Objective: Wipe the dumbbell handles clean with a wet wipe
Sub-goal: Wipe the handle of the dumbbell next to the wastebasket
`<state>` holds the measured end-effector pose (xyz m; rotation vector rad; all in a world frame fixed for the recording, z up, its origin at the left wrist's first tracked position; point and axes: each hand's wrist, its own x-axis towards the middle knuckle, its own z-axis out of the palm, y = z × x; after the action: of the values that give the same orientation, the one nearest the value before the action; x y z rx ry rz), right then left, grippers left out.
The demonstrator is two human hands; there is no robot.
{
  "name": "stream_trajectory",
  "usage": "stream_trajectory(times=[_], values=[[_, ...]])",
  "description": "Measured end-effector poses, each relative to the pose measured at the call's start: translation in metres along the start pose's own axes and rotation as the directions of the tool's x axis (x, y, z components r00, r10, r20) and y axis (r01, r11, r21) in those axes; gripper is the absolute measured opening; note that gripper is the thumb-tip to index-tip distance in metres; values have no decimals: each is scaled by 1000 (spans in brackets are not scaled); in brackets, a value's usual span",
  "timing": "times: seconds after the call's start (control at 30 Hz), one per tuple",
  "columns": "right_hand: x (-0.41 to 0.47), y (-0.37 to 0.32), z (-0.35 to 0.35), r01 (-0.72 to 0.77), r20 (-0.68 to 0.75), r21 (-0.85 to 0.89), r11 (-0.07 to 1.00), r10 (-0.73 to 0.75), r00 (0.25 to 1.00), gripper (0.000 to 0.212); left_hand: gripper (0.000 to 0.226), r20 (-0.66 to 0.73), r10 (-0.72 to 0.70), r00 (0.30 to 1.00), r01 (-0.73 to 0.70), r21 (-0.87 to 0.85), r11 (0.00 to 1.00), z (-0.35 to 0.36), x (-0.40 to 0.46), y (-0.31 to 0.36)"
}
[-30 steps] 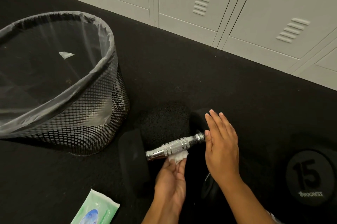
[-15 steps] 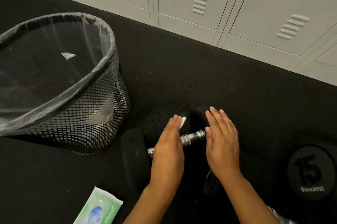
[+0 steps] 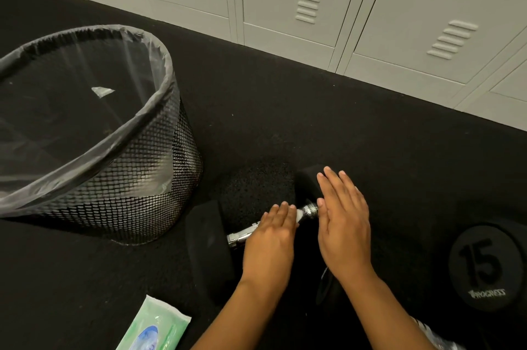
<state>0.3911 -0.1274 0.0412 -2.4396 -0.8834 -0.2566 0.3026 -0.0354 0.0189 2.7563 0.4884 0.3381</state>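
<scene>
A black dumbbell lies on the dark floor with its chrome handle [image 3: 242, 235] running from lower left to upper right between two black heads [image 3: 209, 250]. My left hand [image 3: 269, 244] lies palm down over the middle of the handle and presses a white wet wipe [image 3: 300, 215] against it; only a small edge of the wipe shows past the fingertips. My right hand [image 3: 342, 224] rests flat, fingers together, on the dumbbell's far head [image 3: 308, 178], holding nothing.
A black mesh bin [image 3: 159, 192] with a clear liner stands to the left, close to the dumbbell. A green wet wipe pack [image 3: 155, 327] lies at the bottom edge. A second dumbbell marked 15 [image 3: 484, 267] sits at the right. Grey lockers [image 3: 313, 7] line the far wall.
My left hand turned from under the handle to over it, palm down, then slid back along it with the wipe. The right hand stayed on the far head.
</scene>
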Motion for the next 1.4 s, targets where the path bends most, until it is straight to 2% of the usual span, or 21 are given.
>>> stream_trajectory(times=[0.1, 0.17, 0.3, 0.43, 0.47, 0.57, 0.67, 0.73, 0.8, 0.87, 0.93, 0.97, 1.0, 1.07, 1.17, 1.23, 1.3, 1.4], values=[[0, 0, 0, -2, -3, -3, 1000, 2, 1000, 44, 37, 49, 72, 996, -73, 29, 997, -8, -11, -1], [0, 0, 1, 1, -11, -4, 1000, -1, 1000, 44, 30, 46, 90, 995, -91, 35, 995, -4, -7, -2], [0, -1, 0, -21, -5, 5, 1000, 21, 1000, 44, 49, 105, -35, 994, 40, -46, 998, 1, 11, 0], [1, -2, -3, -23, 56, 44, 999, 20, 998, 45, 27, 69, 42, 997, -39, -46, 998, -3, -1, 3], [1, -2, -6, -25, 63, 74, 997, 20, 998, 44, 35, 88, 37, 995, -33, -50, 998, -5, -6, 2], [-3, -8, -19, -36, 28, 186, 982, 32, 999, 43, 43, 127, -5, 992, 25, -156, 987, -12, -6, 2], [-21, -30, -25, -18, -30, 310, 950, 28, 999, 50, 27, 166, -129, 978, 185, -389, 903, -28, 2, 0], [-30, -43, -19, -99, 56, 387, 917, 84, 995, 52, 22, 186, -184, 965, 249, -439, 863, -39, 5, 0], [-36, -51, -8, -198, 166, 391, 899, 143, 976, 52, 25, 187, -221, 957, 285, -467, 837, -48, 5, 3], [-38, -52, 4, -235, 208, 386, 892, 164, 964, 46, 30, 174, -232, 957, 284, -400, 871, -55, 0, 6], [-41, -50, 17, -126, 199, 331, 935, 62, 978, 38, 31, 79, -130, 988, 145, -224, 964, -59, -7, 4], [-43, -51, 21, -74, 225, 296, 952, 6, 974, 35, 33, 77, -59, 995, 69, -146, 987, -62, -10, 0], [-44, -50, 24, -49, 271, 245, 968, -19, 962, 32, 37, 88, -2, 996, 9, -81, 997, -64, -14, -5], [-45, -48, 27, -39, 237, 133, 990, 6, 971, 33, 40, 70, 49, 996, -51, 20, 998, -66, -25, -17], [-38, -48, 26, -16, 277, -16, 1000, 20, 961, 50, 49, 24, 67, 997, -70, 150, 986, -75, -43, -35], [-32, -45, 29, -35, 307, -55, 998, 51, 950, 48, 62, 9, 31, 999, -32, 205, 978, -80, -54, -47], [-29, -44, 29, -30, 305, -39, 999, 40, 952, 44, 75, 23, -32, 999, 27, 199, 980, -84, -62, -58], [-33, -40, 27, 25, 271, 11, 1000, -28, 962, 47, 91, 126, -79, 989, 61, 139, 988, -83, -69, -71]])
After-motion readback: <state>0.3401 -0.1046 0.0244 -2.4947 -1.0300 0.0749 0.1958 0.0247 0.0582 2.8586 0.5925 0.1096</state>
